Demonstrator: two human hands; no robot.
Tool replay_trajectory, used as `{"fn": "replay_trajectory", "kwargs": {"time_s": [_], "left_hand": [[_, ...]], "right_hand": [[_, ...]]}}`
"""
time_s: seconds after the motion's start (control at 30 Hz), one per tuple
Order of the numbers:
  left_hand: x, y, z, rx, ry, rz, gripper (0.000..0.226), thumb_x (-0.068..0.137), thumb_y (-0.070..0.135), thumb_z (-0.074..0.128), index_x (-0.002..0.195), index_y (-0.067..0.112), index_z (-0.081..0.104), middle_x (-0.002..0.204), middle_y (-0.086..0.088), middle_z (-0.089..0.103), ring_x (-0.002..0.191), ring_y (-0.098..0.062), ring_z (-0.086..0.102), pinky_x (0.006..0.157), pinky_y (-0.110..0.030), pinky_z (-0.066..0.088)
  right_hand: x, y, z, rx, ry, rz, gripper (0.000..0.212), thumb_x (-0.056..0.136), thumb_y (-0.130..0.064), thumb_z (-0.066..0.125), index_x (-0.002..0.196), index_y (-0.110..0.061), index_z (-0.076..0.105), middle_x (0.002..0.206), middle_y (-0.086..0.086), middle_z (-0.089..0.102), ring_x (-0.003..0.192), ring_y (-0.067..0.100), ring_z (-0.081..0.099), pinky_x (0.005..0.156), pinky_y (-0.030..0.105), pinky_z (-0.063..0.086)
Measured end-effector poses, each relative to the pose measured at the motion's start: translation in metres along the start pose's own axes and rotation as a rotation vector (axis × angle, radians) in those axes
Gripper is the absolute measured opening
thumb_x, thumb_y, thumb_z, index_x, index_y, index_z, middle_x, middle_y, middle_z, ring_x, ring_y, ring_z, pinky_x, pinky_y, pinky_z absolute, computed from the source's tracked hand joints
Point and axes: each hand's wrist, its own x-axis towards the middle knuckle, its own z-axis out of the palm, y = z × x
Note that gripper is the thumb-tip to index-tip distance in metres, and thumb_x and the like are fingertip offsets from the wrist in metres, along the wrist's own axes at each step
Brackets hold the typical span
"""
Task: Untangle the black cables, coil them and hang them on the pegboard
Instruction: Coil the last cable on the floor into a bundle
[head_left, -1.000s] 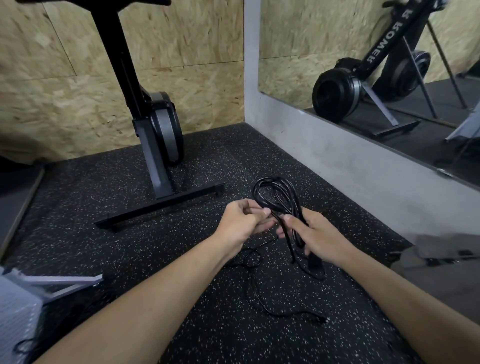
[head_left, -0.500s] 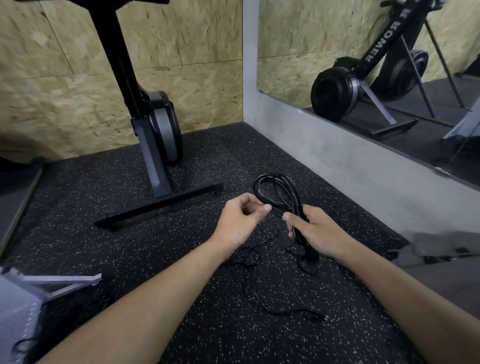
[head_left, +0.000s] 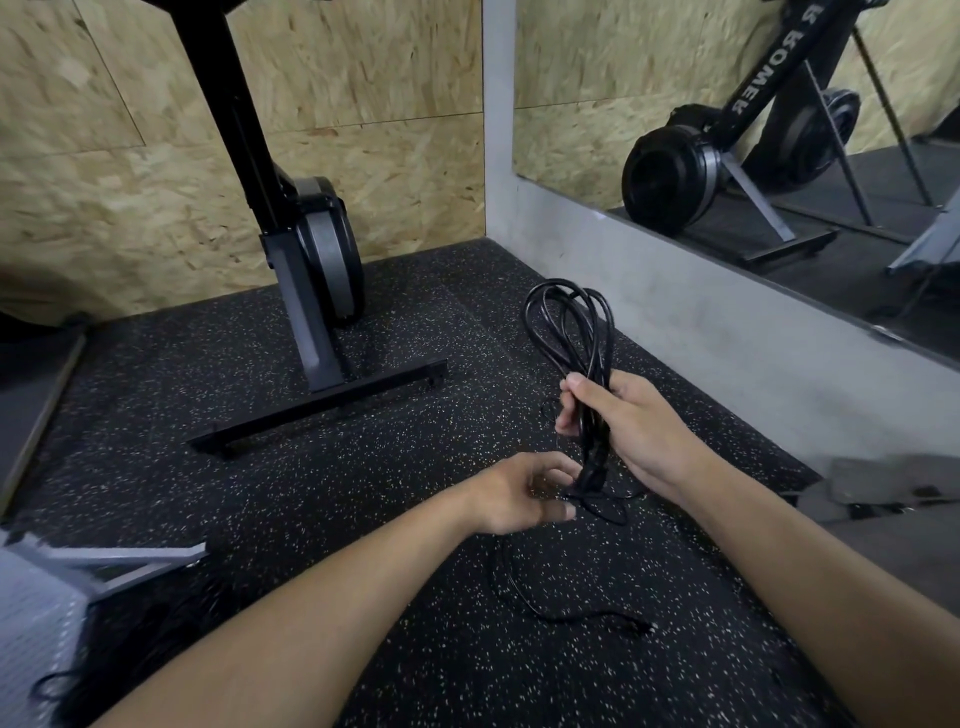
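- Gripping the black cable (head_left: 569, 322) in the right hand (head_left: 631, 431), fingers and thumb wrapped round the gathered strands, right of centre in the frame.
- Rising from that fist in long loops, clear of the speckled rubber floor (head_left: 260, 467).
- Curling the left hand (head_left: 519, 499) just below, fingertips at the bundle's lower end; pinching a strand or only touching it, cannot tell.
- Trailing down to lower centre as a loose tail (head_left: 582, 619) on the floor, ending in a plug (head_left: 636, 627).
- Standing at upper left, a rowing machine (head_left: 311, 260); upper right, a mirror (head_left: 779, 156); lower left, a white perforated panel (head_left: 31, 623).
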Motion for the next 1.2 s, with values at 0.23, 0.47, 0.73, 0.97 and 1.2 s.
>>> {"fn": "replay_trajectory", "kwargs": {"time_s": [0.23,0.47,0.73,0.97,1.2], "left_hand": [[-0.004,-0.019,-0.007,0.340,0.010,0.004,0.021,0.099,0.023,0.065,0.097,0.042,0.056,0.114,0.012,0.064,0.119,-0.018,0.059,0.106,-0.051,0.047],[-0.014,-0.019,-0.031,0.409,0.148,0.059,0.004,0.100,0.027,0.068,0.103,0.024,0.067,0.103,0.007,0.067,0.097,-0.012,0.063,0.093,-0.042,0.055],[-0.019,0.022,-0.040,0.249,0.590,0.387,0.021,0.082,0.030,0.088,0.088,0.021,0.071,0.085,0.009,0.066,0.083,-0.008,0.061,0.075,-0.024,0.051],[-0.022,0.020,-0.046,0.265,0.673,0.338,0.021,0.079,0.027,0.090,0.083,0.019,0.071,0.083,0.012,0.066,0.081,-0.005,0.061,0.076,-0.032,0.052],[-0.024,0.020,-0.046,0.325,0.685,0.306,0.033,0.078,0.042,0.088,0.079,0.020,0.064,0.081,0.010,0.063,0.077,-0.009,0.058,0.070,-0.032,0.051]], "right_hand": [[0.001,-0.005,-0.008,0.008,0.040,0.019,0.026,0.105,-0.024,0.058,0.103,0.001,0.066,0.079,0.002,0.066,0.072,0.018,0.067,0.087,0.043,0.060],[0.005,0.013,-0.031,-0.674,0.145,0.011,0.019,0.107,-0.037,0.051,0.097,-0.022,0.053,0.078,-0.002,0.063,0.073,0.022,0.065,0.064,0.034,0.049],[0.001,0.027,-0.026,-0.810,-0.132,0.160,0.051,0.109,-0.054,0.031,0.154,-0.031,0.029,0.088,-0.003,0.066,0.079,0.012,0.063,0.070,0.030,0.050],[-0.013,0.014,-0.006,-0.892,-0.408,0.165,0.056,0.101,-0.065,0.044,0.137,-0.022,0.049,0.114,-0.003,0.070,0.104,0.014,0.067,0.095,0.033,0.053],[-0.011,0.022,-0.005,-0.887,-0.441,0.145,0.028,0.107,-0.039,0.050,0.107,-0.012,0.057,0.075,-0.005,0.060,0.059,0.006,0.051,0.059,0.023,0.039]]}}
